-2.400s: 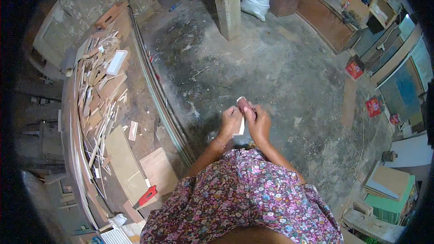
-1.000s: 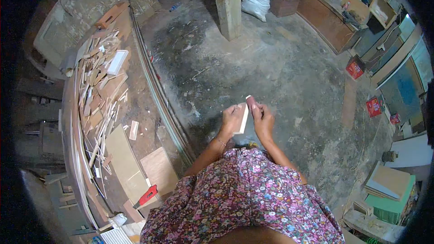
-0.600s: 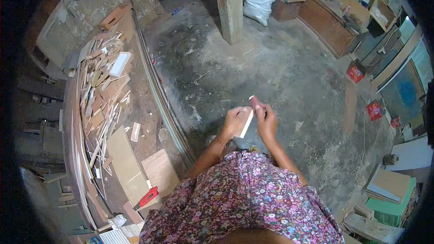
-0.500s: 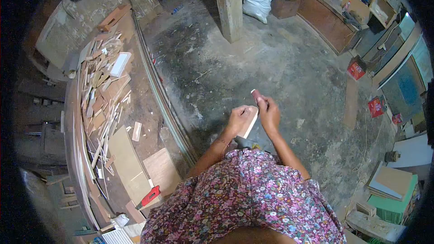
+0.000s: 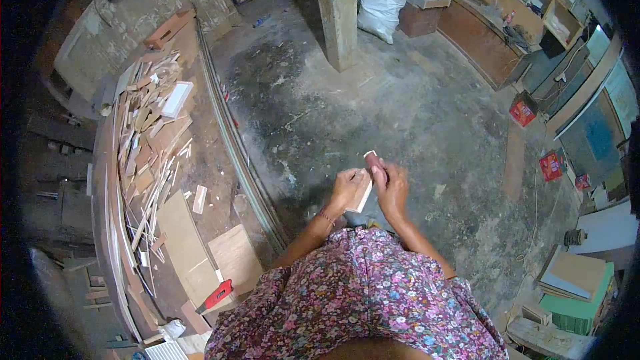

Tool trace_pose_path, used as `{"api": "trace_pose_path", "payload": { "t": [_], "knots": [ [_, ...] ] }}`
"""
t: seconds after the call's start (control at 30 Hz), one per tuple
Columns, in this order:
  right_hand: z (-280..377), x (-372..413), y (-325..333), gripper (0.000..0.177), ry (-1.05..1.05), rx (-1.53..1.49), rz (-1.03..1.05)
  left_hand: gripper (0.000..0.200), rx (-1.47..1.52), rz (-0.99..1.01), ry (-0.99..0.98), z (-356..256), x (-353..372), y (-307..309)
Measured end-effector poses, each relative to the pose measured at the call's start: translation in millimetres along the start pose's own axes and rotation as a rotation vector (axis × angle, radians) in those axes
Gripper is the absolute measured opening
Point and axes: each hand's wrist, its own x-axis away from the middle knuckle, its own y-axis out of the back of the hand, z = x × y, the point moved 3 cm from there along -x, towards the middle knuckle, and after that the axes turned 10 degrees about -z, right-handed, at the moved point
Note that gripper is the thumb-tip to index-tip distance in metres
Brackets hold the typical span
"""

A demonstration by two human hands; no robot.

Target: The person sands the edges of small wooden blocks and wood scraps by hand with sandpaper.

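In front of my body, my left hand [image 5: 345, 190] is closed around a small, pale wooden block [image 5: 361, 200], which tilts with its lower end toward me. My right hand [image 5: 393, 195] grips a piece of reddish-brown sandpaper [image 5: 371, 159] with a pale edge at its top. The sandpaper is close against the block's upper end; whether they touch is hard to make out. Fingers of both hands partly cover what they hold.
On the left stands a workbench [image 5: 217, 208] with wood scraps [image 5: 148, 137], flat boards [image 5: 237, 260] and a red-handled cutter [image 5: 217, 295]. A concrete pillar [image 5: 337, 20] rises ahead, beside a white sack [image 5: 382, 3]. Red boxes [image 5: 523, 110] and stacked panels [image 5: 575, 277] are at right.
Both hands have come slightly down toward my body. My right hand and the sandpaper have moved lower and closer to the block's upper end.
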Motion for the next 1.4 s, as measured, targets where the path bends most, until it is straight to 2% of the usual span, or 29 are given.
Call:
{"api": "trace_pose_path", "payload": {
  "t": [0.07, 0.17, 0.2, 0.27, 0.3, 0.37, 0.4, 0.43, 0.53, 0.57, 0.63, 0.67, 0.7, 0.8, 0.83, 0.87, 0.9, 0.93, 0.97, 1.0, 1.03, 1.07, 1.1, 1.17, 1.2, 1.23, 1.33, 1.37, 1.4],
  "knots": [
    [-13.5, -3.2, -9.1, 0.030, -0.038, -0.004, 0.009, 0.022, -0.073, 0.031, 0.085, 3.8, 2.3, -1.8],
    [2.3, -6.2, -4.5, 0.028, 0.027, 0.023, -0.018, 0.022, 0.164, 0.030, 0.156, 9.0, -0.6, -5.9],
    [14.7, -1.9, -1.5, 0.028, 0.068, 0.038, -0.025, 0.022, 0.299, 0.017, 0.210, 11.0, -5.3, -4.7],
    [26.8, 18.1, -0.1, 0.025, 0.092, -0.011, 0.089, 0.023, 0.574, -0.018, 0.323, 23.6, -16.9, 3.4],
    [28.9, 19.6, 0.9, 0.024, 0.092, -0.053, 0.112, 0.022, 0.807, 0.116, 0.352, 25.6, -19.4, 2.8],
    [22.6, 13.6, -2.7, 0.024, 0.089, -0.029, 0.119, 0.021, 0.571, 0.111, 0.251, 39.5, -15.5, 0.5],
    [14.2, 1.2, -6.9, 0.024, 0.061, -0.018, 0.078, 0.020, 0.450, 0.110, 0.198, 27.4, -8.3, -2.5],
    [5.5, -9.9, -10.7, 0.025, 0.031, -0.005, 0.036, 0.018, 0.485, 0.127, 0.335, 13.0, 2.1, -6.6],
    [1.7, -8.6, -12.2, 0.028, 0.054, 0.019, 0.025, 0.018, 0.466, 0.179, 0.359, 1.3, 7.6, -4.8],
    [9.9, 0.5, -8.8, 0.028, 0.079, -0.018, 0.064, 0.019, 0.452, 0.098, 0.340, -4.9, 11.3, -5.5],
    [30.2, 25.0, 2.2, 0.028, 0.105, -0.155, 0.160, 0.020, 0.737, 0.078, 0.435, 6.6, 11.8, -2.2],
    [27.5, 24.3, 0.3, 0.028, 0.113, -0.126, 0.163, 0.020, 0.876, 0.068, 0.477, 15.9, 7.7, 0.4],
    [21.0, 22.2, -2.5, 0.028, 0.116, -0.097, 0.166, 0.024, 0.814, 0.022, 0.461, 57.2, -8.7, 6.1],
    [2.5, 3.3, -12.4, 0.028, 0.113, -0.003, 0.063, 0.019, 0.601, 0.287, 0.508, 31.1, -0.7, 2.5],
    [3.4, 0.3, -12.1, 0.027, 0.099, 0.016, 0.055, 0.015, 0.586, 0.295, 0.513, 24.3, -0.1, 0.3],
    [4.8, -3.5, -11.3, 0.027, 0.088, 0.035, 0.046, 0.015, 0.632, 0.140, 0.471, 16.7, -0.7, -0.5],
    [13.7, 4.2, -7.8, 0.028, 0.157, -0.060, 0.103, 0.014, 0.679, -0.015, 0.429, -11.3, 9.3, -5.1],
    [26.1, 11.7, 0.0, 0.029, 0.134, -0.079, 0.172, 0.014, 0.724, -0.175, 0.392, -24.4, 16.6, -5.9],
    [42.2, 17.1, 8.8, 0.029, 0.110, -0.101, 0.242, 0.017, 0.822, 0.203, 0.349, 74.1, -21.2, 21.8],
    [50.3, 20.7, 11.3, 0.030, 0.084, -0.126, 0.311, 0.015, 0.739, 0.174, 0.260, 66.6, -17.6, 18.8],
    [42.2, 19.3, 7.1, 0.043, 0.033, -0.106, 0.364, 0.013, 0.651, 0.143, 0.174, 47.1, -7.7, 12.0],
    [44.5, 18.6, 7.2, 0.048, 0.066, -0.122, 0.328, 0.011, 0.561, 0.113, 0.088, 25.4, 1.1, 9.3],
    [48.0, 15.5, 7.4, 0.053, 0.104, -0.138, 0.284, 0.010, -0.200, 0.016, -0.154, 5.6, 2.4, 13.3],
    [51.2, 12.7, 7.8, 0.066, 0.109, -0.153, 0.248, 0.010, 0.263, 0.004, -0.026, 20.5, -8.2, 9.4],
    [48.4, 12.1, 6.7, 0.063, 0.083, -0.184, 0.212, 0.010, 0.499, -0.002, 0.041, 22.3, -11.0, 4.4],
    [43.6, 11.6, 2.9, 0.061, 0.060, -0.216, 0.179, 0.012, 0.883, 0.026, 0.252, 25.3, -17.2, -0.8],
    [36.9, 9.0, -1.1, 0.055, -0.073, -0.285, 0.162, 0.021, 0.762, -0.287, 0.413, 8.8, -5.1, -11.5],
    [33.5, 7.0, -0.9, 0.053, -0.130, -0.300, 0.165, 0.034, 0.706, -0.270, 0.312, 10.7, -0.8, -11.8],
    [25.3, 4.8, -1.5, 0.052, -0.248, -0.335, 0.185, 0.038, 0.443, -0.224, 0.238, 6.2, 0.6, -8.4]
  ]
}}
